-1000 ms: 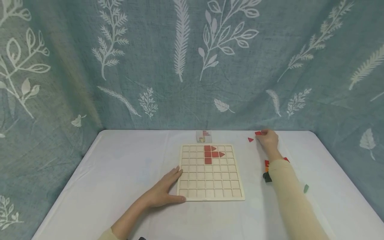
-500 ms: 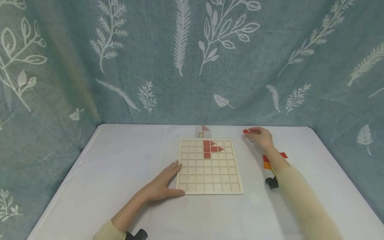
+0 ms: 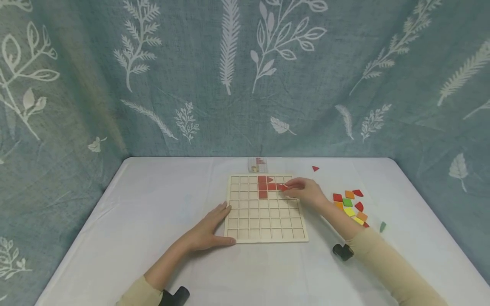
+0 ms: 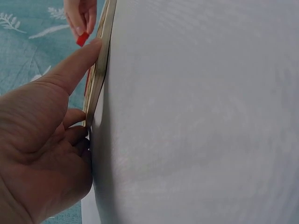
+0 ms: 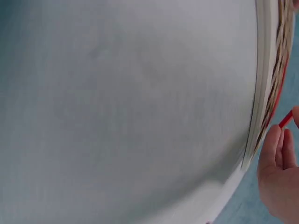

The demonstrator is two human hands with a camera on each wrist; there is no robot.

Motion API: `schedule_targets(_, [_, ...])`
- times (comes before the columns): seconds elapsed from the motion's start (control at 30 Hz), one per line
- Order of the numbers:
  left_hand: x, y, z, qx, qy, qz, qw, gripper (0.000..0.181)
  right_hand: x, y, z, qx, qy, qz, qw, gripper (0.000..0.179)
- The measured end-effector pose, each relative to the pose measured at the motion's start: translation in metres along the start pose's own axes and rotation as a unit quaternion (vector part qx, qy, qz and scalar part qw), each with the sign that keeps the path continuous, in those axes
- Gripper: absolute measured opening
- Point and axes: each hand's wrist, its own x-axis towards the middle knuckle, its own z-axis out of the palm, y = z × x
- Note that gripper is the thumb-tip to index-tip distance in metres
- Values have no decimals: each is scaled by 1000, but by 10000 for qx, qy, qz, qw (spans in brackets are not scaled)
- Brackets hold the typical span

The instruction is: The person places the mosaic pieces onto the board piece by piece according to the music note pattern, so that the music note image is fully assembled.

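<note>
A red piece is pinched by the right hand over the upper right of the board, its left edge steadied by the spread left hand; placing is suggested, careful lining-up likely needed.

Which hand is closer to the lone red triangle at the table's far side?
Right. The right hand pinches a red piece over the board, on the near side of the triangle; the left hand rests at the board's left edge, farther off.
</note>
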Motion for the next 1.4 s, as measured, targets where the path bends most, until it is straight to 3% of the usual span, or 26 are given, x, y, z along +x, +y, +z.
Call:
schedule_targets(0.3, [1, 0, 0, 5, 3, 14, 10000, 98, 0, -8, 20, -883, -221, -1129, 9894, 24])
schedule_targets(0.7, [3, 1, 2, 2, -26, 79, 10000, 98, 2, -9, 27, -1105, -160, -1787, 9775, 13])
schedule_targets(0.8, [4, 0, 3, 12, -34, 71, 10000, 98, 0, -10, 25, -990, -177, -1723, 9799, 13])
schedule_targets(1.07, [7, 2, 3, -2, -30, 14, 10000, 98, -10, -4, 8, -765, -237, -985, 9919, 21])
schedule_targets(1.23, [7, 3, 1, -4, -32, -20, 10000, 98, -19, 12, -17, -944, 6, -665, 9933, 22])
schedule_targets(1.4, [7, 3, 1, -1, -28, -55, 10000, 98, -29, 34, -51, -1305, 313, -672, 9887, 22])
